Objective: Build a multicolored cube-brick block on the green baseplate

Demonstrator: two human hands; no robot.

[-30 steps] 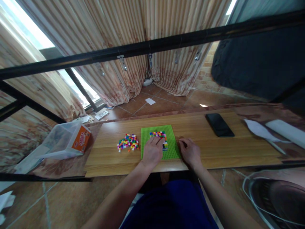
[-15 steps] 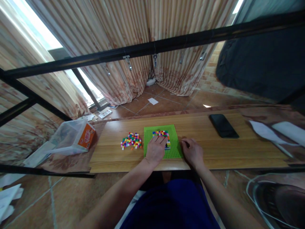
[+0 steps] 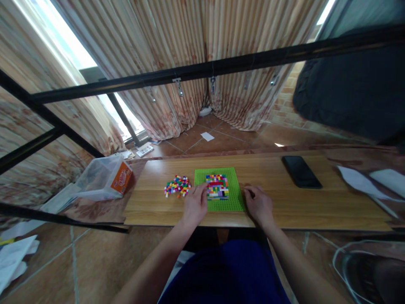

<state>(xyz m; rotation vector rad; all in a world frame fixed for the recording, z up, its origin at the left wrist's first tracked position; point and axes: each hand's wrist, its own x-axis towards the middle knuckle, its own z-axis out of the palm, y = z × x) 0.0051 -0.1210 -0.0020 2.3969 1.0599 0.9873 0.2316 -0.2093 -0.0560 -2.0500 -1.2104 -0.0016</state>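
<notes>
A green studded baseplate [image 3: 236,198] lies on the wooden board in front of me. On its middle sits a many-coloured block of small toy bricks [image 3: 217,190], with a red strip across it. My left hand [image 3: 195,204] is over the plate's left edge, between the built bricks and a pile of loose bricks [image 3: 177,185]. Its fingers are drawn together, and anything in them is too small to make out. My right hand [image 3: 259,204] rests by the plate's right edge, fingers curled in; whether it holds something is hidden.
A black phone [image 3: 301,172] lies on the right of the wooden board [image 3: 278,211]. Off its left end stands a clear plastic box [image 3: 98,179] with an orange label. White papers [image 3: 359,182] lie at the right. A black metal bar [image 3: 196,74] crosses beyond the board.
My left hand has moved left off the built bricks, uncovering them. My right hand stays by the plate's right edge. The whole view has shifted slightly.
</notes>
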